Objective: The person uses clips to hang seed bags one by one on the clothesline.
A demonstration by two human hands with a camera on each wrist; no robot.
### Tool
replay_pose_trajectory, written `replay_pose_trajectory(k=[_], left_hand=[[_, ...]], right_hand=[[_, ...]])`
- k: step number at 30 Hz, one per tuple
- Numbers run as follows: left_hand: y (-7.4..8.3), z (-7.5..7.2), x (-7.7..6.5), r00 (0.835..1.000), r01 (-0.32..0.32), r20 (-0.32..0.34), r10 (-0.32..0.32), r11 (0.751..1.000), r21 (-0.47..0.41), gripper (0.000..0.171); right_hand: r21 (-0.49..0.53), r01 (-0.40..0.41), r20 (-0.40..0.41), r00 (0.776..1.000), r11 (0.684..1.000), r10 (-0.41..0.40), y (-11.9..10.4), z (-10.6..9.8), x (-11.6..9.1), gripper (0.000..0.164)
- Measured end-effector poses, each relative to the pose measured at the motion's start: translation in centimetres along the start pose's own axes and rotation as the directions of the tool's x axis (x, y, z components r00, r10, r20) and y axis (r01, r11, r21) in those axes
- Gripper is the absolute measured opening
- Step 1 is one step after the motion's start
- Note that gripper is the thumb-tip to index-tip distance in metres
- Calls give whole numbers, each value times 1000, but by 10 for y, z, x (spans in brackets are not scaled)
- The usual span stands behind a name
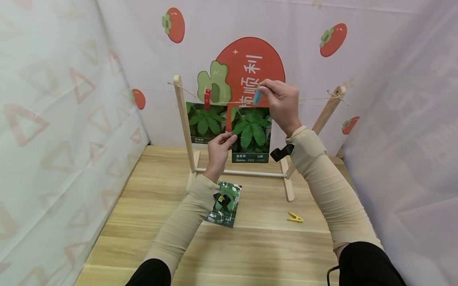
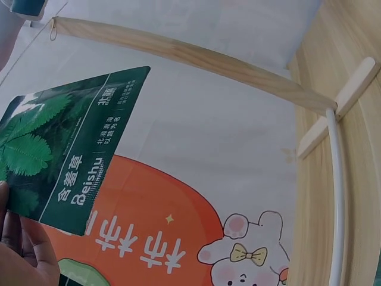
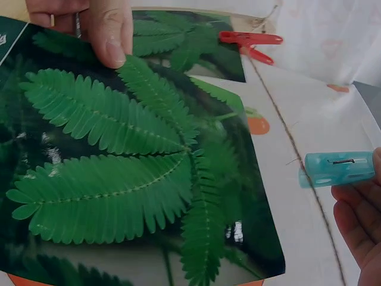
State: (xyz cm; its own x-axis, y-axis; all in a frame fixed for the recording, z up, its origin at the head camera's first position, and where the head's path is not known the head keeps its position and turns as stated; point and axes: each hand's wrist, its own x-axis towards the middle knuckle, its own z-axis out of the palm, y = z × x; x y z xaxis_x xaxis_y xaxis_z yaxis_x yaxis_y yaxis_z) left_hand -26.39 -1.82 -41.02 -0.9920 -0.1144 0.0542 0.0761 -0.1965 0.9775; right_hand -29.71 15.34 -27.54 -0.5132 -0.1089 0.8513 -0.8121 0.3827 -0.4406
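My left hand [image 1: 220, 153] pinches the left edge of a green seed packet [image 1: 251, 133] with a fern-like leaf picture, held upright just below the string [image 1: 304, 99]. In the right wrist view the left thumb [image 3: 112, 44] presses on the packet's front. Above the packet, my right hand [image 1: 282, 103] pinches a blue clothespin [image 1: 257, 96], its tip right at the string. To the left, a second seed packet [image 1: 200, 123] hangs from the string by a red clothespin [image 1: 207, 99]. Another packet [image 1: 229, 206] lies on the table, partly covered by the left wrist.
The string runs between two wooden posts [image 1: 184, 119] of a stand with a white crossbar [image 1: 247, 173]. A yellow clothespin [image 1: 295, 217] lies on the wooden table [image 1: 257, 254] at the right. Behind the stand hangs a printed cloth [image 1: 293, 35].
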Motion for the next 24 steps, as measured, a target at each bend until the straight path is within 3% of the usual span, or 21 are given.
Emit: replay_pose_trajectory(k=[7,15,24], left_hand=[[0,1,3,1000,13,-9,-13,1000,-14,25],[-2,5,4,999,-41,-3,41,998,-43,24],[-3,5,2,1000,-15,7,16,998,-56,25]], right_hand=[[-83,-30,72,997,996,36,3,6,0,16],[-163,-65,158,983,984,91,6,5,-5,18],[-213,-202,276,926,956,258,3,-3,-6,25]])
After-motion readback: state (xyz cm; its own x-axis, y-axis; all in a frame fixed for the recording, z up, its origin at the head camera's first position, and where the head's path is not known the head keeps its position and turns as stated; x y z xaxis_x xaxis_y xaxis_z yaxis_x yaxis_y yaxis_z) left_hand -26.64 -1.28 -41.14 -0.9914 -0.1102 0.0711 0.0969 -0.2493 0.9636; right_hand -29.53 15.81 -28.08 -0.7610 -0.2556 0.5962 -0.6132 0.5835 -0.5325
